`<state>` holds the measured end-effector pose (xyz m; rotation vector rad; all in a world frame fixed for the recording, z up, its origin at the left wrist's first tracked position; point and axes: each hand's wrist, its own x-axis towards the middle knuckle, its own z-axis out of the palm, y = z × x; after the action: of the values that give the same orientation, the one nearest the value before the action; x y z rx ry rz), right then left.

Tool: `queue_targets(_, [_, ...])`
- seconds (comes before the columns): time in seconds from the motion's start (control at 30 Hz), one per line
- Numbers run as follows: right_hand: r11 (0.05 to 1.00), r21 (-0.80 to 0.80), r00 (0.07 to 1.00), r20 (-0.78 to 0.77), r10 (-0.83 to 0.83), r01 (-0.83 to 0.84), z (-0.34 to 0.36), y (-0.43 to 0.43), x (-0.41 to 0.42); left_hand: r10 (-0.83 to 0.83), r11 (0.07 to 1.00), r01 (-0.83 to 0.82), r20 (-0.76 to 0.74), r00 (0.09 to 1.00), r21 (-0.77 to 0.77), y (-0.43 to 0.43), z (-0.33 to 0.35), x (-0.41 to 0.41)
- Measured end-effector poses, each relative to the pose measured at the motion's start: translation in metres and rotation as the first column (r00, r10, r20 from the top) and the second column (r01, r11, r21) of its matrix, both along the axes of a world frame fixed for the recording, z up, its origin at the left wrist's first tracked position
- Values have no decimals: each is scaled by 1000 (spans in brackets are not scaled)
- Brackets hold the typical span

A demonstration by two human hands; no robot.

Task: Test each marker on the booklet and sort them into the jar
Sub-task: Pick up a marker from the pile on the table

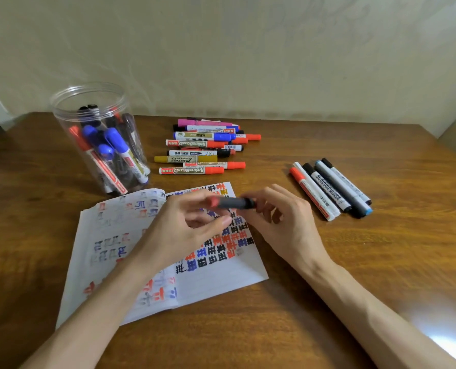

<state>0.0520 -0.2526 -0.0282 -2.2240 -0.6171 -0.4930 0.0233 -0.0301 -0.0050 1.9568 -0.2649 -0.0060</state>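
From my remote seat I see one marker held level just above the open booklet, between both hands. The left hand has its fingers curled round the red end. The right hand pinches the dark end with its fingertips. The marker is blurred, so I cannot tell whether the cap is coming off or going on.

I judge it light and stiff, with a smooth plastic barrel that could slip under a loose pinch. I would take the barrel mid-length with one hand and the cap with the other, then pull straight. The booklet is thin paper and may slide or lift under the tip, so it wants a steadying hand.

The jar stands at the far left of the worktop, open and partly filled. A pile of markers lies beyond the booklet, and a short row lies well to the right.
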Motion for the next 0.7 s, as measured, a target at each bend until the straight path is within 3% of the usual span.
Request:
queue_targets(0.1, [984,172,986,-156,68,-40,7,2,-3,7,999,-9,41,999,32,1,-3,1])
queue_targets(0.27, [876,478,882,-387,267,-56,14,6,-8,-21,986,-4,148,989,164,2,-8,3])
queue_targets(0.4, [851,524,826,-467,316,-29,13,7,-10,-29,996,18,131,991,87,0,-7,0])
queue_targets(0.7, [831,556,819,-470,330,-15,15,12,-16,-92,970,27,261,961,242,-4,-9,-5])
